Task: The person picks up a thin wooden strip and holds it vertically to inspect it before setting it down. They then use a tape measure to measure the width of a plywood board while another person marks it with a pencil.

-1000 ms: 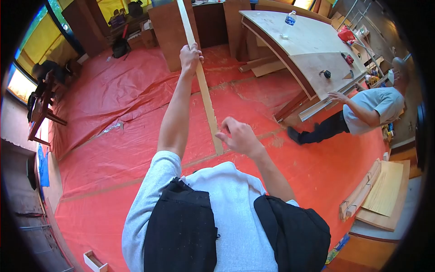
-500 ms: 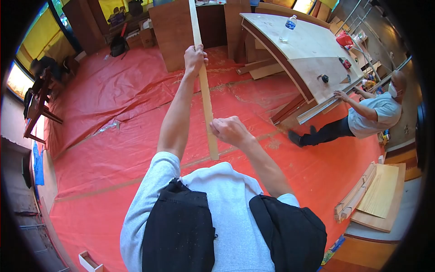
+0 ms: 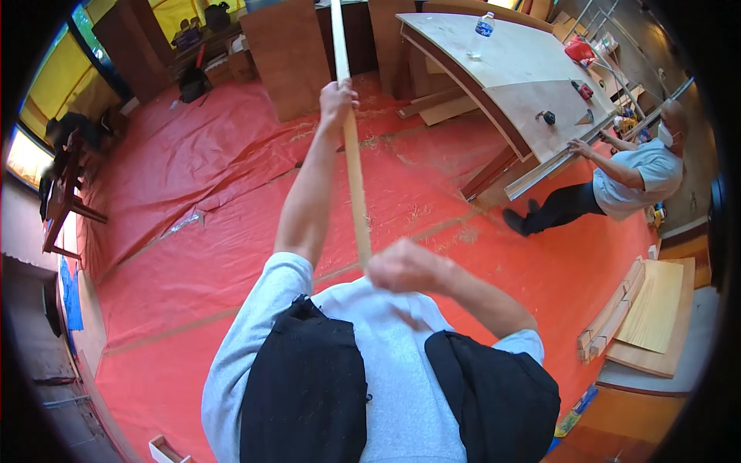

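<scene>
A long, narrow wooden strip (image 3: 356,177) points away from my chest over the red floor sheet. Partway up the strip, my left hand (image 3: 338,103) is wrapped round it with the arm stretched out. Near the strip's close end, my right hand (image 3: 405,266) is closed and blurred by motion. It overlaps or sits just beside the strip's edge, and whatever its fingers hold is hidden. Thin curled shavings (image 3: 417,212) lie on the sheet beside the strip.
A curved worktable (image 3: 463,69) holds a water bottle (image 3: 485,26) and a red tool (image 3: 581,90). A masked person (image 3: 637,174) stands at its right end, hands by metal strips (image 3: 540,174). Wooden boards (image 3: 652,309) lie at right, a small table (image 3: 65,197) at left.
My right hand has moved down toward my chest along the strip, to its near end. My left hand keeps its hold. The view has shifted slightly.
</scene>
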The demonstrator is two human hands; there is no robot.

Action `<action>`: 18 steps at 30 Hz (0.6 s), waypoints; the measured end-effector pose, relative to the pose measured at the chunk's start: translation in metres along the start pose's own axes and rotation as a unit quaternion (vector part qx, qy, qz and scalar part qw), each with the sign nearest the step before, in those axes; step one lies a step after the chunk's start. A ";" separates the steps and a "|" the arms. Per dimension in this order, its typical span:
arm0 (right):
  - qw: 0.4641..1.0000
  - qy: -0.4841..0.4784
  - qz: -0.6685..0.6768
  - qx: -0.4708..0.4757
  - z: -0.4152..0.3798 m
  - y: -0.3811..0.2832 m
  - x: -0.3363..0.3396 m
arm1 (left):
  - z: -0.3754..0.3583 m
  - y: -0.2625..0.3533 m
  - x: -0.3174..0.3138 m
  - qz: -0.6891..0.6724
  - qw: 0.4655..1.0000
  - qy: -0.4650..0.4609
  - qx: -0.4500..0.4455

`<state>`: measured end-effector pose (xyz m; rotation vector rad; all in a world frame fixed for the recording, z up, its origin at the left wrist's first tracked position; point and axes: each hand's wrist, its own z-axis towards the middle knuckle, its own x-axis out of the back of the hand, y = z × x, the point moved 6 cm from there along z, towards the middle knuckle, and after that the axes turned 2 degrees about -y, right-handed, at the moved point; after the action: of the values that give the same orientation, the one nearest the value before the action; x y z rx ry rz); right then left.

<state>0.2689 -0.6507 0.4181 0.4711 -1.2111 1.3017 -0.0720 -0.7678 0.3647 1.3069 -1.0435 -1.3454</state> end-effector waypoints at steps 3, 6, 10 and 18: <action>0.991 0.045 0.103 -0.069 -0.004 -0.006 0.019 | 0.004 0.027 0.000 0.008 0.999 0.025 -0.037; 0.949 -0.116 -0.028 -0.292 -0.029 0.044 -0.003 | -0.003 0.051 -0.008 0.032 0.996 0.048 -0.074; 0.914 -0.086 -0.028 -0.396 -0.056 0.072 -0.015 | -0.009 0.076 -0.007 0.094 0.989 0.067 -0.098; 0.909 0.143 0.069 -0.385 -0.015 0.078 -0.023 | -0.028 0.102 -0.019 0.112 0.985 0.051 -0.119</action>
<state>0.2093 -0.6266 0.3653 -0.3715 -1.4012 0.8603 -0.0378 -0.7667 0.4662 1.0371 -0.8986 -1.1809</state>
